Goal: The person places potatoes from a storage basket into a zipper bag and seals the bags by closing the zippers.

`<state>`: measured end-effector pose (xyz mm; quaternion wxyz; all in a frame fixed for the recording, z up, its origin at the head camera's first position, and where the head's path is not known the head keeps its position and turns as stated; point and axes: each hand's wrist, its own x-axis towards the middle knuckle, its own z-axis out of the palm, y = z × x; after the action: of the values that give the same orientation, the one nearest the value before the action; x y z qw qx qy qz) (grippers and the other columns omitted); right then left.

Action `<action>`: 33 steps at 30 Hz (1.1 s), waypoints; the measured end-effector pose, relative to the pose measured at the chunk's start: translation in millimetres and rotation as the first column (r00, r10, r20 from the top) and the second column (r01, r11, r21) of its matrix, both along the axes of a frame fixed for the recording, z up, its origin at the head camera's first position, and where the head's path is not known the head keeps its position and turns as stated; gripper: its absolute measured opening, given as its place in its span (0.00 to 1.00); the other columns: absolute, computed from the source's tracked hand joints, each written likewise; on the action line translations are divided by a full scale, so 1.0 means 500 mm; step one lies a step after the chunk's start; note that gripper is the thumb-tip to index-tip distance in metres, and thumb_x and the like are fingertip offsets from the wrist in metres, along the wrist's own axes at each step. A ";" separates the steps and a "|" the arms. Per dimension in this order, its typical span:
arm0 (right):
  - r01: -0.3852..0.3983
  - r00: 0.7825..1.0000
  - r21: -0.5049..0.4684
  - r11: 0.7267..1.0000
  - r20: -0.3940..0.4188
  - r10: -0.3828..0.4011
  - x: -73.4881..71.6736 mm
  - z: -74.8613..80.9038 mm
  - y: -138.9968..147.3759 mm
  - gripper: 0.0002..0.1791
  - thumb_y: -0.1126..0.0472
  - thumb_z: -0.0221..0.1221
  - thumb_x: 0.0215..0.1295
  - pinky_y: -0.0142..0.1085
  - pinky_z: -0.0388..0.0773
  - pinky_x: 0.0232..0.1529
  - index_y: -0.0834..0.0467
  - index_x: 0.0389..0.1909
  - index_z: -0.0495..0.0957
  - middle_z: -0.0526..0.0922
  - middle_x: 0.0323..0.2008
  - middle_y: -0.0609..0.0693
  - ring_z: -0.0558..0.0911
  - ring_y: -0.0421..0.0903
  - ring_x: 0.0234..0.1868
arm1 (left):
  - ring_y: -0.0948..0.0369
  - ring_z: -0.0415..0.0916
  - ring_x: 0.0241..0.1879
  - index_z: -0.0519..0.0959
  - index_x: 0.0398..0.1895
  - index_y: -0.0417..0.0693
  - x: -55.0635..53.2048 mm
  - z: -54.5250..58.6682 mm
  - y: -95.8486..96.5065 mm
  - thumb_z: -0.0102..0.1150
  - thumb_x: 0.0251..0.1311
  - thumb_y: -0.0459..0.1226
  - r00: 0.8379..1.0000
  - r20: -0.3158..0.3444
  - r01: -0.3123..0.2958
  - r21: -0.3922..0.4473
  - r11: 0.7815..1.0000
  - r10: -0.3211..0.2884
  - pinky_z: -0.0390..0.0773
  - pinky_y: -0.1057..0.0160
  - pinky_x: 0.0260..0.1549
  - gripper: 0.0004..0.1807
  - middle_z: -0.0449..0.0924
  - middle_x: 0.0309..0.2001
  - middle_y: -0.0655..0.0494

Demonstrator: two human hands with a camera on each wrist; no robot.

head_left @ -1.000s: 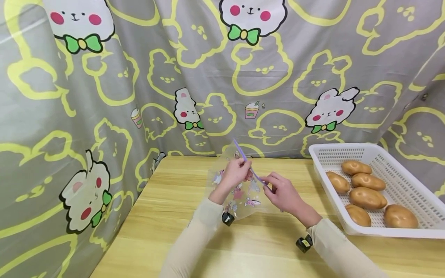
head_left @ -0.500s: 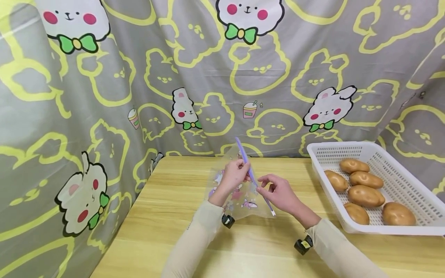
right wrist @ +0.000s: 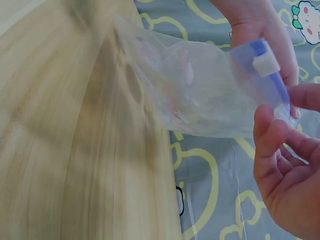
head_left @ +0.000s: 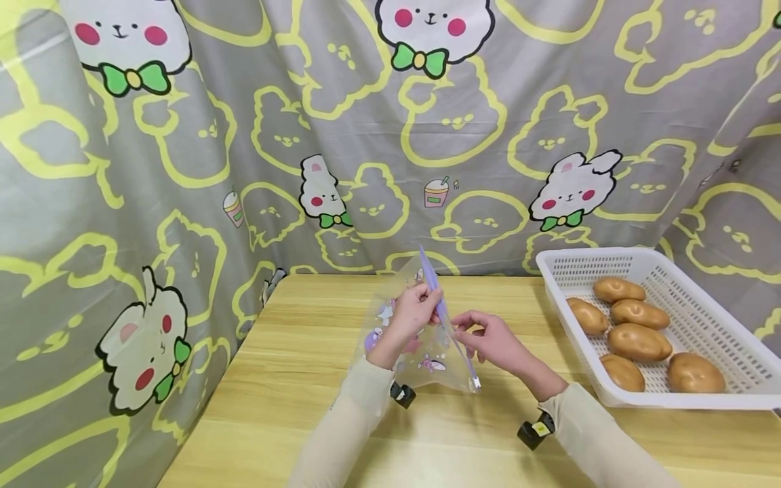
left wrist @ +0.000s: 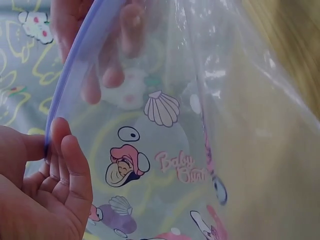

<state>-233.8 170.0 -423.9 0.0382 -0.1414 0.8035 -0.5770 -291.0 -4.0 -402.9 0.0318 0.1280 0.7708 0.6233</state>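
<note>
A clear slider zip bag (head_left: 427, 356) with cartoon prints and a purple zip edge hangs upright above the table. My left hand (head_left: 415, 312) pinches the zip edge about midway; in the left wrist view its thumb and fingers (left wrist: 74, 160) meet at that edge. Lower down, my right hand (head_left: 494, 342) has thumb and forefinger at the same edge, pinching it. Through the film in the left wrist view, some right-hand fingers (left wrist: 112, 75) show. The white slider (right wrist: 266, 65) sits at the near end of the zip, apart from the right hand's fingertips.
A white perforated basket (head_left: 689, 401) with several potatoes (head_left: 639, 342) stands at the right of the wooden table (head_left: 268, 407). A patterned grey curtain (head_left: 366, 135) hangs behind and to the left. Each wrist wears a small black camera (head_left: 535, 430).
The bag has turned so that its zip edge and white slider come into view, hanging lower. My right hand has shifted slightly left and down along the edge; my left keeps its grip.
</note>
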 end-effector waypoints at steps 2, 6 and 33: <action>0.005 1.000 -0.005 1.000 -0.001 -0.005 0.000 -0.002 0.001 0.13 0.64 0.58 0.64 0.35 0.71 0.12 0.67 0.47 0.76 0.77 0.34 0.58 0.76 0.48 0.18 | 0.65 0.72 0.14 0.73 0.25 0.36 0.000 -0.002 -0.001 0.52 0.67 0.40 1.000 0.002 0.014 0.008 1.000 -0.014 0.78 0.69 0.17 0.16 0.74 0.15 0.55; 0.040 0.999 -0.012 0.999 -0.005 -0.040 -0.002 -0.008 0.003 0.10 0.68 0.55 0.64 0.37 0.75 0.14 0.68 0.44 0.77 0.77 0.32 0.58 0.75 0.44 0.17 | 0.65 0.73 0.14 0.73 0.25 0.35 -0.001 -0.004 -0.004 0.51 0.68 0.41 0.999 -0.022 0.036 -0.018 0.999 -0.036 0.79 0.66 0.18 0.18 0.74 0.15 0.55; 0.164 0.986 0.005 0.986 0.032 -0.164 -0.035 -0.014 0.052 0.08 0.69 0.55 0.63 0.34 0.74 0.13 0.69 0.40 0.75 0.75 0.25 0.55 0.74 0.44 0.18 | 0.51 0.77 0.22 0.71 0.43 0.45 0.015 -0.003 -0.032 0.56 0.60 0.31 0.989 -0.142 0.016 -0.231 0.973 -0.050 0.70 0.70 0.16 0.09 0.73 0.23 0.57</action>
<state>-251.3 195.9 -430.7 0.0037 -0.0654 0.8122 -0.5796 -283.6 -20.0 -404.2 0.0000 0.1820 0.8354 0.5186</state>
